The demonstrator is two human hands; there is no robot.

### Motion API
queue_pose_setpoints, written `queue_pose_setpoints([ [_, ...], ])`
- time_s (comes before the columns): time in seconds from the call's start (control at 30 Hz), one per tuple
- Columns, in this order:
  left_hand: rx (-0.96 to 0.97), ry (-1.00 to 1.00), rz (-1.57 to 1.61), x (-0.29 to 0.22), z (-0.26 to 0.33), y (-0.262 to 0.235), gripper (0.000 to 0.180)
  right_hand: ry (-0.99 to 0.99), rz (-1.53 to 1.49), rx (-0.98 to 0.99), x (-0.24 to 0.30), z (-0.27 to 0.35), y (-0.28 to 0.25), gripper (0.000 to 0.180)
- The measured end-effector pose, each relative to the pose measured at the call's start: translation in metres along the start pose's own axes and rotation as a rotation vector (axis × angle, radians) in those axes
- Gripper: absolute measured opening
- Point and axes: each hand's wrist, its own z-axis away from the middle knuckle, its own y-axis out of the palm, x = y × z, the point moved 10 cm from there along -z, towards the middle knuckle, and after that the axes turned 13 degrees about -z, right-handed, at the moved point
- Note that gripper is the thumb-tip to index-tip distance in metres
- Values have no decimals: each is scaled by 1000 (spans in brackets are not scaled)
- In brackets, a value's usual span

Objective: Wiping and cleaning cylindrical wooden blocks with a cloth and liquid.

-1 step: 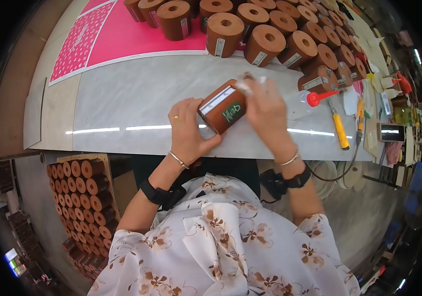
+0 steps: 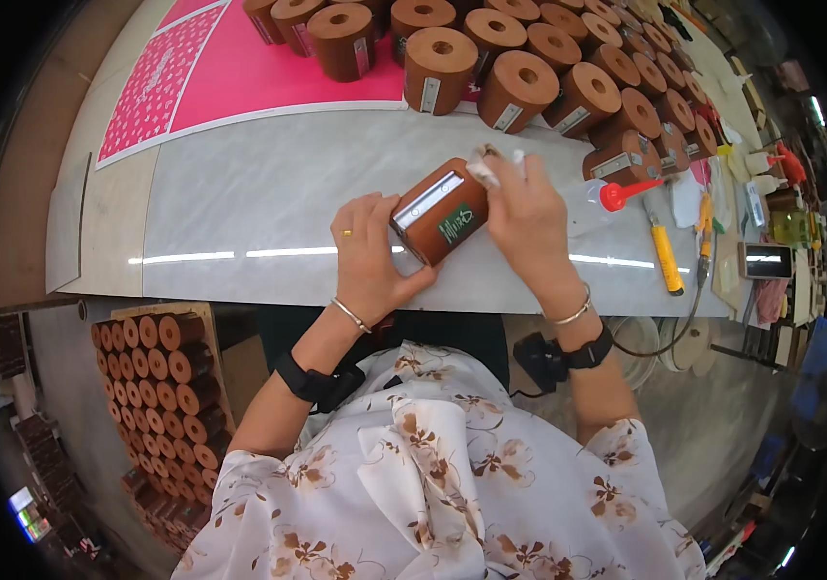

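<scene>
Tilted above the grey tabletop is a reddish-brown wooden cylinder with a metal strip along its side and a green printed mark. My left hand grips its lower left end, thumb beneath and fingers on top. At the cylinder's upper right end, my right hand pinches a crumpled white cloth with dark stains. The cloth is at the end's rim; whether it touches the wood is hard to tell.
Many similar cylinders stand at the back, some on a pink sheet. To the right lie a red-tipped squeeze bottle, a yellow-handled tool and a cable. More cylinders are stacked low on the left.
My right hand, blurred before, now shows sharply and has shifted slightly right with the cloth. The cylinder has turned a little in my left hand, and its metal strip catches the light differently.
</scene>
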Motion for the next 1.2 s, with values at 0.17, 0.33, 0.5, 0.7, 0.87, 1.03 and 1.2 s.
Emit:
queue_pose_setpoints([
  [0.17, -89, 47, -119, 0, 9, 2, 87, -284, -175, 78, 85, 30, 26, 32],
  [0.33, 183, -196, 173, 6, 13, 13, 92, -43, -83, -55, 11, 4, -3, 31],
  [0.5, 163, -198, 111, 6, 14, 20, 88, -207, -134, 27, 63, 15, 18, 30],
  [0.7, 15, 69, -155, -17, 3, -11, 85, 1, -97, 73, 20, 7, 12, 26],
  [0.87, 12, 134, -126, -20, 13, 0, 90, -150, -144, 86, 64, 20, 17, 24],
  [1.03, -17, 153, -27, -18, 8, -10, 89, 58, -132, 27, 2, -3, -4, 21],
  [1.2, 113, 199, 58, -9, 4, -30, 87, 211, -305, 104, -30, 16, 6, 21],
])
